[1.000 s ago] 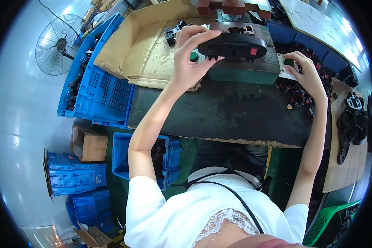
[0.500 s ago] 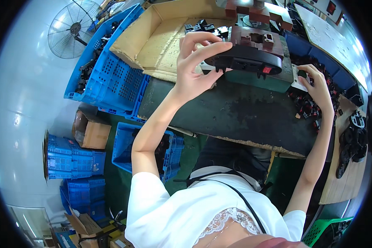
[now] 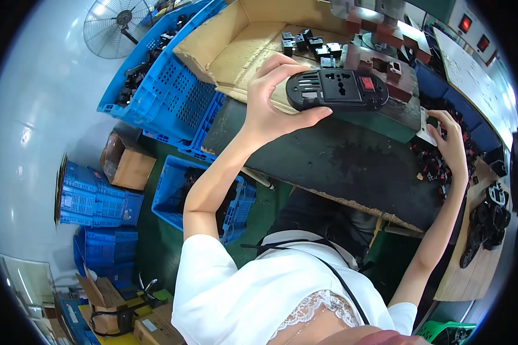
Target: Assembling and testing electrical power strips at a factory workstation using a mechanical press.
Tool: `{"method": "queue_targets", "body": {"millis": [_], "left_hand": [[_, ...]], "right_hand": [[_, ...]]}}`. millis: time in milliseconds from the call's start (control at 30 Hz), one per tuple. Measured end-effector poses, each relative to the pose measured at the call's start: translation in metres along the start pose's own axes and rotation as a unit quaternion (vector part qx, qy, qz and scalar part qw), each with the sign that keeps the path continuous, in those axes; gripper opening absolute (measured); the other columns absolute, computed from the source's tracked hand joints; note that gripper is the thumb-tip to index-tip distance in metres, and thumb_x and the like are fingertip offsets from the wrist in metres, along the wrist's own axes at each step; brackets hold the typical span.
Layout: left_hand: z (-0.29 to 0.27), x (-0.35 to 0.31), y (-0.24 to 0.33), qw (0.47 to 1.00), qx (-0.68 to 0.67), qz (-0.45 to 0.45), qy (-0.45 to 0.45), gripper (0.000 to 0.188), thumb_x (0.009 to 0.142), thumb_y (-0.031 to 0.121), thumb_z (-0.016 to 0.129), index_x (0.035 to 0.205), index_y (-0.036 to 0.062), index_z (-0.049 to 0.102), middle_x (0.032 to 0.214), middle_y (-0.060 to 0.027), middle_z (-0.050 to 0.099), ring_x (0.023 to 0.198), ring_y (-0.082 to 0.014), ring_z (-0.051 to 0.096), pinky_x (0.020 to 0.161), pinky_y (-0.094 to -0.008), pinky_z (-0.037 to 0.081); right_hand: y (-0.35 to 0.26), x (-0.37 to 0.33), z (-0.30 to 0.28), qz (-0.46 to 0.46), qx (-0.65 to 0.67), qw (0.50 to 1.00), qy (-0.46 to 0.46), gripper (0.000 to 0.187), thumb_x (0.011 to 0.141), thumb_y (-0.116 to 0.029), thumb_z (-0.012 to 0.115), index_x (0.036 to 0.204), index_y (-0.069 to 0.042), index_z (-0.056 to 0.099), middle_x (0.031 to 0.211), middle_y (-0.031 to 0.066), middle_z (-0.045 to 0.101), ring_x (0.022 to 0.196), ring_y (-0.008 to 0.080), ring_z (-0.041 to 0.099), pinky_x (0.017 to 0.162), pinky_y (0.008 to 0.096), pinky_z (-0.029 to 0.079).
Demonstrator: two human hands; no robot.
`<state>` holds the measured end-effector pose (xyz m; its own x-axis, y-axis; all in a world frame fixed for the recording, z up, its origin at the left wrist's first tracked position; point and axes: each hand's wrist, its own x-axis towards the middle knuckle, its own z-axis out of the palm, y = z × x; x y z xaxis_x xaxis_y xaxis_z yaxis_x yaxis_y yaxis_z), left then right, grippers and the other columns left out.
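Note:
My left hand (image 3: 270, 100) grips a black, oval power socket (image 3: 341, 91) by its left end, fingers over the far edge and thumb along the near edge. Its face, with socket holes, slots and a red rocker switch, is turned towards me. The socket is held above the front of a machine with a brown metal fixture (image 3: 365, 60), hiding part of it. At the machine's right side, my right hand (image 3: 452, 138) is closed around a dark round button (image 3: 432, 122) on a small white box (image 3: 425, 131), thumb on the near side.
Behind my left hand lies a cardboard tray (image 3: 224, 43) with several small black parts (image 3: 308, 43). Blue crates (image 3: 167, 98) of dark parts stand at the left. Black and red pieces (image 3: 434, 158) are heaped right of the dark worktable (image 3: 328, 161). A fan (image 3: 124, 18) stands far left.
The power socket has been tilted so that its face with the red switch shows, where its edge showed before. My right hand stays at the button. The whole view has shifted slightly.

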<state>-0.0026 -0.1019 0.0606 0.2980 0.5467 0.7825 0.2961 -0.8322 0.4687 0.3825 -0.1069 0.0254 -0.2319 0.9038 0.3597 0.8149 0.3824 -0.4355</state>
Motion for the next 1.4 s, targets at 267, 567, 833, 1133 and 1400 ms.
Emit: {"method": "queue_targets", "body": {"millis": [267, 567, 833, 1133, 1400], "left_hand": [[-0.032, -0.022, 0.009, 0.995, 0.060, 0.014, 0.072, 0.051, 0.050, 0.023, 0.085, 0.091, 0.0012, 0.064, 0.087, -0.0068, 0.058, 0.082, -0.0190, 0.056, 0.074, -0.0284, 0.044], [-0.090, -0.061, 0.034, 0.974, 0.206, 0.019, 0.095, 0.054, 0.051, 0.017, 0.084, 0.098, -0.0026, 0.064, 0.094, -0.0084, 0.056, 0.086, -0.0182, 0.054, 0.078, -0.0275, 0.044], [-0.145, -0.106, 0.045, 0.925, 0.336, -0.016, 0.175, 0.050, 0.054, 0.012, 0.084, 0.098, -0.0016, 0.063, 0.096, -0.0073, 0.055, 0.088, -0.0175, 0.055, 0.079, -0.0278, 0.044], [-0.195, -0.152, 0.085, 0.868, 0.441, -0.061, 0.219, 0.048, 0.055, 0.026, 0.084, 0.095, 0.0073, 0.065, 0.091, -0.0034, 0.057, 0.086, -0.0192, 0.053, 0.076, -0.0308, 0.038], [-0.251, -0.214, 0.074, 0.786, 0.574, -0.138, 0.185, 0.048, 0.062, 0.034, 0.081, 0.099, 0.0080, 0.064, 0.103, -0.0064, 0.058, 0.100, -0.0247, 0.053, 0.085, -0.0363, 0.040]], "right_hand": [[0.004, 0.007, 0.011, -0.039, 0.023, 0.999, 0.017, 0.024, 0.080, -0.001, 0.060, 0.104, 0.000, 0.057, 0.095, 0.0089, 0.060, 0.077, 0.0198, 0.052, 0.070, 0.0274, 0.041], [0.024, 0.000, 0.009, -0.029, 0.005, 0.999, 0.014, 0.024, 0.085, -0.003, 0.058, 0.109, 0.000, 0.056, 0.099, 0.0084, 0.059, 0.083, 0.0174, 0.053, 0.074, 0.0267, 0.042], [0.035, 0.004, 0.011, -0.033, 0.017, 0.999, -0.014, 0.026, 0.088, -0.006, 0.055, 0.114, 0.000, 0.055, 0.102, 0.0083, 0.059, 0.089, 0.0159, 0.054, 0.076, 0.0260, 0.042], [0.078, 0.005, 0.005, -0.017, 0.054, 0.995, -0.082, 0.032, 0.093, -0.010, 0.052, 0.123, 0.000, 0.051, 0.117, 0.0094, 0.057, 0.103, 0.0145, 0.054, 0.090, 0.0274, 0.042], [0.079, 0.007, 0.005, -0.003, 0.069, 0.994, -0.088, 0.032, 0.094, -0.012, 0.051, 0.124, 0.000, 0.051, 0.117, 0.0084, 0.057, 0.103, 0.0133, 0.054, 0.089, 0.0265, 0.043]]}}
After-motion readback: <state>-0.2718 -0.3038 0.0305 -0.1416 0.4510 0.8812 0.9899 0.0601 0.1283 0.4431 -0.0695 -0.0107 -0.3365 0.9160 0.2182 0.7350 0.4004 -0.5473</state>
